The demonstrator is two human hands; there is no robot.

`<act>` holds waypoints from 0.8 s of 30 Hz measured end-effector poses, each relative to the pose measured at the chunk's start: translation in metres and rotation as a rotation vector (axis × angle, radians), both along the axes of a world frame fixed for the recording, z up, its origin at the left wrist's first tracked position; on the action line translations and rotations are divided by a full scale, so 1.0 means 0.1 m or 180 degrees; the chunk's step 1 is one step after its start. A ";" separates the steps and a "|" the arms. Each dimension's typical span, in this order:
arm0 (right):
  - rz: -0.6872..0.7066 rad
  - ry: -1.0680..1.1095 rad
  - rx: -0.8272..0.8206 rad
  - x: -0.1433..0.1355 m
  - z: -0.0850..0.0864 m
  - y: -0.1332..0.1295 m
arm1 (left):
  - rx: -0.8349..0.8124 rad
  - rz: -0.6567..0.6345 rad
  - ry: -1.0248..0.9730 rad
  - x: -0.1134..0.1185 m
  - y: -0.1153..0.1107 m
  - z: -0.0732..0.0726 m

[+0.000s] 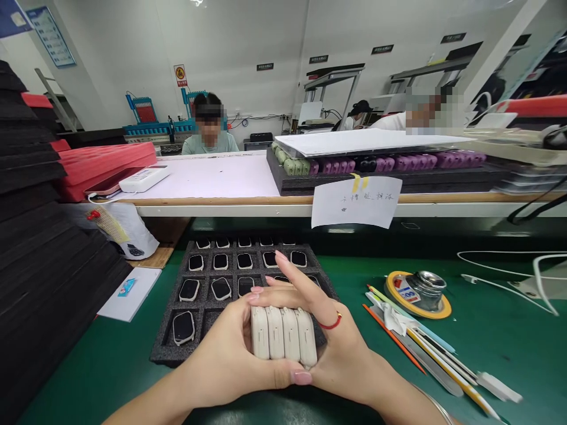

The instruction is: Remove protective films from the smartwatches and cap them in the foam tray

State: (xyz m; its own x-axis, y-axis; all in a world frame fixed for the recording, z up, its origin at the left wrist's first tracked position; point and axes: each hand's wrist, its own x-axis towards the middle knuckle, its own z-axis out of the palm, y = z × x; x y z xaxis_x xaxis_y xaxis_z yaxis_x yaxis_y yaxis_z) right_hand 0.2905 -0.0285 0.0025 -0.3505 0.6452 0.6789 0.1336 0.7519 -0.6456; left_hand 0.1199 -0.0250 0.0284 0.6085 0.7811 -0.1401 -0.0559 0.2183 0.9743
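green workbench (pixel 482 348), foam tray (pixel 206 316) of watches, both hands (pixel 290 342) gripping four pale cases (pixel 283 335)

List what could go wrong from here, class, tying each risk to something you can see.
The four pale cases sit pressed in a row between the left hand and right hand; one could slip if the squeeze eases. Touching side by side, they might scuff each other. A dropped one could strike the watches in the foam tray.
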 end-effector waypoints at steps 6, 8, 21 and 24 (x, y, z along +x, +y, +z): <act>-0.0118 -0.0244 0.0357 0.00 0.01 -0.01 | 0.0273 -0.0185 -0.0119 0.00 0.03 -0.01; -0.0125 -0.0511 0.0582 0.00 0.03 -0.03 | 0.0337 -0.0104 -0.0289 0.02 0.03 -0.02; 0.0562 0.0343 -0.2388 0.12 0.15 -0.08 | 0.2868 0.0412 0.0270 0.00 -0.02 -0.03; 0.0513 0.0329 -0.2524 0.05 0.14 -0.09 | 0.3073 0.0330 0.0091 0.02 0.00 -0.07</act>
State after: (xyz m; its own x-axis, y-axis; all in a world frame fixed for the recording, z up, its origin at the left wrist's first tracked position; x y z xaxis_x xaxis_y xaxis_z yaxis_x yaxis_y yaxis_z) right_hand 0.2959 -0.0373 0.0166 -0.4408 0.8945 0.0754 -0.0265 0.0710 -0.9971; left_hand 0.1222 -0.0251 0.0213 0.5364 0.6170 0.5758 -0.0034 -0.6807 0.7326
